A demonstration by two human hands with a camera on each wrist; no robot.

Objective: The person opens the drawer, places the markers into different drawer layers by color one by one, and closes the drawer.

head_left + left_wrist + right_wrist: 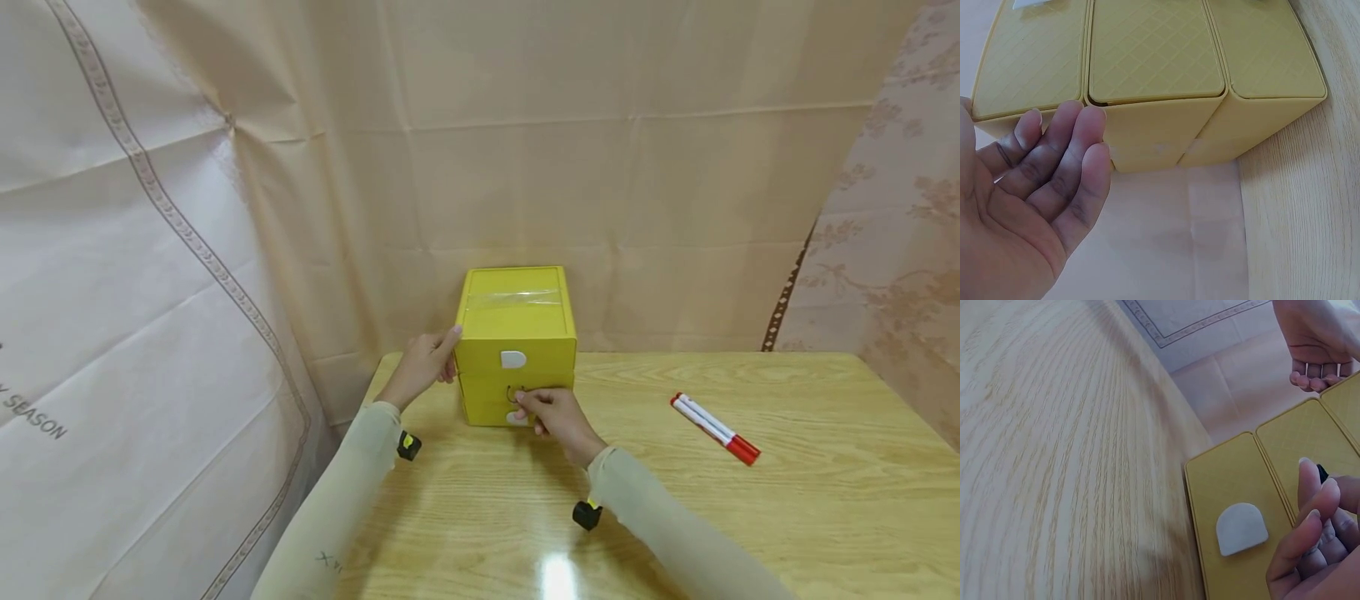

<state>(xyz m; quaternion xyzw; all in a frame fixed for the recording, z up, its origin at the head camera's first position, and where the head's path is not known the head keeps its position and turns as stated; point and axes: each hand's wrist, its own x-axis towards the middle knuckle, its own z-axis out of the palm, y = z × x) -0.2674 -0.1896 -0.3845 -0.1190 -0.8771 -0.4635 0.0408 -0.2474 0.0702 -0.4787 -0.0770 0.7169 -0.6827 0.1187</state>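
Observation:
A yellow unit of three stacked drawers [480, 362] stands near the table's back edge, with clear tape across its top. My left hand [423, 367] is at the unit's upper left side, its thumb on the top edge; in the left wrist view its loosely bent fingers [1092, 172] lie against or close beside the side wall. My right hand [561, 418] pinches a thin black loop handle [509, 392] on the middle drawer's front between thumb and finger. White tabs mark the top drawer [513, 359] and the bottom drawer [1241, 529]. All drawers look closed.
Two red-and-white markers [715, 428] lie side by side on the wood-grain table [637, 375], right of the unit. A beige cloth [525, 167] hangs behind the table, and a white patterned cloth [112, 292] hangs at the left. Small black devices [587, 515] sit at both wrists.

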